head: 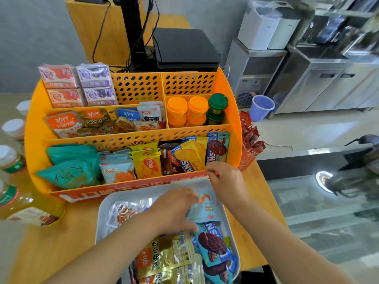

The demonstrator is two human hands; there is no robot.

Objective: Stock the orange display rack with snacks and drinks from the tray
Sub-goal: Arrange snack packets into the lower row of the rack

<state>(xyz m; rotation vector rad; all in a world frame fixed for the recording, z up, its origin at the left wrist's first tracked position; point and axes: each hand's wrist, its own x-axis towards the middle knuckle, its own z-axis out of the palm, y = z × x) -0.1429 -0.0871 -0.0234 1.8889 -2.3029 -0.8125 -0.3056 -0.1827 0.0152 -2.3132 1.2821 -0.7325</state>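
Note:
The orange display rack stands on the wooden counter, its three tiers holding boxes, fish-snack packets, orange-lidded jars and biscuit packs. Right in front of it lies the grey tray. In the tray are a light blue packet, a clear packet, a gold fish-snack packet and blue chocolate-biscuit packs. My left hand lies palm down in the tray, closed over the light blue packet's left edge. My right hand hovers at the rack's front right corner, fingers loosely apart and empty.
Several drink bottles stand left of the rack, and one bottle lies on its side beside the tray. A box of red sachets hangs off the rack's right side. A black register with cables sits behind. The counter ends just right of the tray.

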